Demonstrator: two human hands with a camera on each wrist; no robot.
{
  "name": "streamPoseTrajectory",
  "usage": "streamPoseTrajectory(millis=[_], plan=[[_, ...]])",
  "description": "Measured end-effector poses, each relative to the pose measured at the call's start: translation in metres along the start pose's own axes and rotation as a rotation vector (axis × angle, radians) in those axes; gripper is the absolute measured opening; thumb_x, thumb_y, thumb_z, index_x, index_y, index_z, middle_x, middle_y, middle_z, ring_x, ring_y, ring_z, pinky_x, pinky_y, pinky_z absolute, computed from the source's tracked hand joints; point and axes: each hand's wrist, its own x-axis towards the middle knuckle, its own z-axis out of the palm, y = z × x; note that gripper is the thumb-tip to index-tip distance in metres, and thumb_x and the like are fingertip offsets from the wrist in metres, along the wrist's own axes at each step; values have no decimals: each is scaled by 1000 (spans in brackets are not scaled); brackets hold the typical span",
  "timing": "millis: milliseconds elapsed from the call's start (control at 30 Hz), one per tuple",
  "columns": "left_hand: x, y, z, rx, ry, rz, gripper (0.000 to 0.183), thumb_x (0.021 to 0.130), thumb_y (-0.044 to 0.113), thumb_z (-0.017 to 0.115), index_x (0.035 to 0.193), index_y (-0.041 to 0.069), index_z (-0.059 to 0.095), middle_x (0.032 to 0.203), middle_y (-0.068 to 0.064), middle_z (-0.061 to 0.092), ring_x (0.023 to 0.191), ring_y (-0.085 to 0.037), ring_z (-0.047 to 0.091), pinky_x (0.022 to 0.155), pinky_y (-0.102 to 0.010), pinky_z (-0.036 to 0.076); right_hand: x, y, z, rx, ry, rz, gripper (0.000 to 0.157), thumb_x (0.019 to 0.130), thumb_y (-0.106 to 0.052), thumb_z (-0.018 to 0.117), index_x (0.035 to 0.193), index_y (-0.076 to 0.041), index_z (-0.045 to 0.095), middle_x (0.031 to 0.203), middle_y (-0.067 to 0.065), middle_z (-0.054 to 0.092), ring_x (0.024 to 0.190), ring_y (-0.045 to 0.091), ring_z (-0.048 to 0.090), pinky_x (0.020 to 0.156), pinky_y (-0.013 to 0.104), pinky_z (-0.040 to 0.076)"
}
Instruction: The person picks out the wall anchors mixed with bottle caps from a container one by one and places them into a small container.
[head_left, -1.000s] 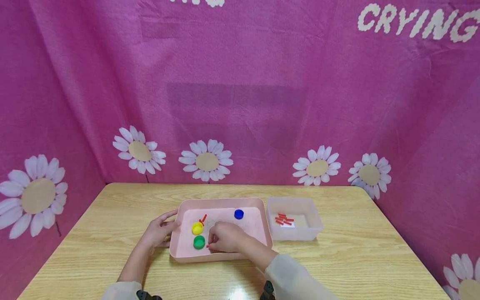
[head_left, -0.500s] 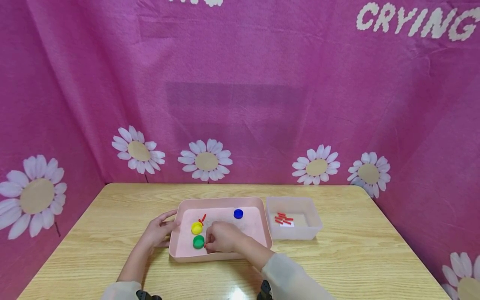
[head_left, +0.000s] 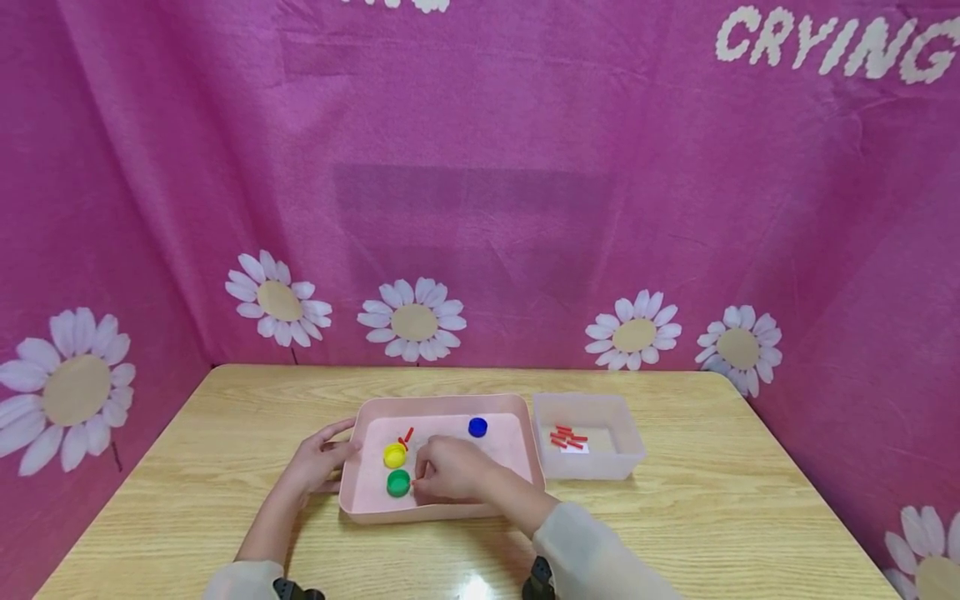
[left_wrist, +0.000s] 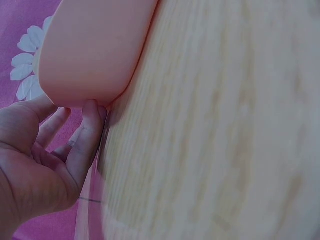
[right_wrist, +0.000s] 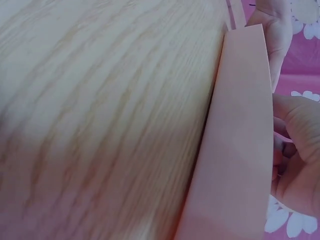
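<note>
In the head view, a pink tray [head_left: 442, 407] holds a yellow cap [head_left: 394, 455], a green cap [head_left: 398, 483] and a blue cap [head_left: 477, 427]. Red sticks [head_left: 408, 435] lie beside the yellow cap. My left hand [head_left: 318, 463] holds the tray's left side, thumb at the rim and fingers against the outer wall; the left wrist view shows the fingers touching that wall. Inside the tray, right of the green cap, my right hand [head_left: 453, 471] pinches a small red stick, mostly hidden by the fingers. The right wrist view shows curled fingers [right_wrist: 285, 150] behind the tray's front wall.
A translucent box [head_left: 618, 458] stands close against the tray's right side. Several red sticks [head_left: 567, 438] and a white slip [head_left: 575, 448] lie inside it. The wooden table [head_left: 712, 492] ends at a pink curtain [head_left: 480, 225] with printed flowers.
My right hand has shifted slightly beside the green cap, and its fingertips are a little higher in the view. The red tip below them shows less now. My left hand stays on the tray.
</note>
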Motion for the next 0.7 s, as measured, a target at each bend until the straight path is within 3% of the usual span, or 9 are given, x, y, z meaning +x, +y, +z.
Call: streamPoseTrajectory(millis=[300, 700], plan=[[0, 1, 0, 3, 3, -1, 54, 94, 24, 55, 143, 11, 36, 136, -30, 43, 94, -20, 62, 69, -41, 58, -5, 5, -10, -4, 18, 18, 10, 83, -24, 69, 76, -20, 64, 72, -8, 49, 62, 4, 44, 53, 16, 37], [-1, 1, 2, -8, 10, 3, 54, 94, 23, 55, 143, 10, 36, 135, -31, 44, 93, -19, 61, 70, -39, 58, -12, 18, -28, -54, 46, 24, 9, 83, -26, 69, 77, -20, 66, 69, -9, 49, 62, 5, 43, 53, 18, 36]])
